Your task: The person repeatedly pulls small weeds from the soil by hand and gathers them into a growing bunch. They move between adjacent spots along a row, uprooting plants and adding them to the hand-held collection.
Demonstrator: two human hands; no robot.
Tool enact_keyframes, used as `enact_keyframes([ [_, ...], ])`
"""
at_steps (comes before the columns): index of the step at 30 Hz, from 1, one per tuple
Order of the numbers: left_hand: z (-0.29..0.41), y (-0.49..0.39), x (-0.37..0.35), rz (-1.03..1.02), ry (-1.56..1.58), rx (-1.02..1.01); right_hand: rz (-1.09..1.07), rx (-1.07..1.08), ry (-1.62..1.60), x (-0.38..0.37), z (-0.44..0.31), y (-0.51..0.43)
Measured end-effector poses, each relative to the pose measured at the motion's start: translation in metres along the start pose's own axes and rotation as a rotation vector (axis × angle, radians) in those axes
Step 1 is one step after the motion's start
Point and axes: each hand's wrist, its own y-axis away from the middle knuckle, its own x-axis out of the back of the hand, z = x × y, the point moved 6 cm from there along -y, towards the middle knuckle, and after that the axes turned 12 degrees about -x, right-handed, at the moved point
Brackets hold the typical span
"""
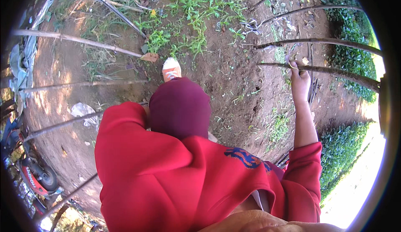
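My right hand (300, 81) reaches out to the right with its fingertips bent at a thin wooden stake (338, 71). Thumb and fingers pinch the stake close to its lower end. Small dry leaves (304, 61) and a thin yellowish strand show at the fingertips, too small to tell apart. My left hand is out of sight; its red sleeve (125, 119) bends in behind my raised knee (180, 106), where only a sliver of wrist shows. One orange shoe (171, 69) with a white toe stands on bare soil (225, 85).
More stakes slant up on the right (316, 40) and on the left (84, 42). Green weeds (194, 16) grow ahead of my foot. Leafy bushes (347, 153) edge the right side. A clear plastic scrap (83, 111) and a red-and-black wheeled machine (34, 175) are at the left.
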Motion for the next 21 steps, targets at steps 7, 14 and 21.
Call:
enact_keyframes([
  [7, -0.02, -0.076, 0.095, 0.021, -0.136, -0.096, 0.141, -0.076, -0.078, -0.003, 0.012, -0.005],
  [14, 0.011, -0.154, 0.182, 0.043, -0.278, -0.227, 0.191, -0.148, -0.12, 0.0, 0.011, -0.005],
  [21, 0.038, -0.213, 0.264, 0.006, -0.392, -0.343, 0.332, -0.301, -0.031, -0.004, -0.008, 0.029],
])
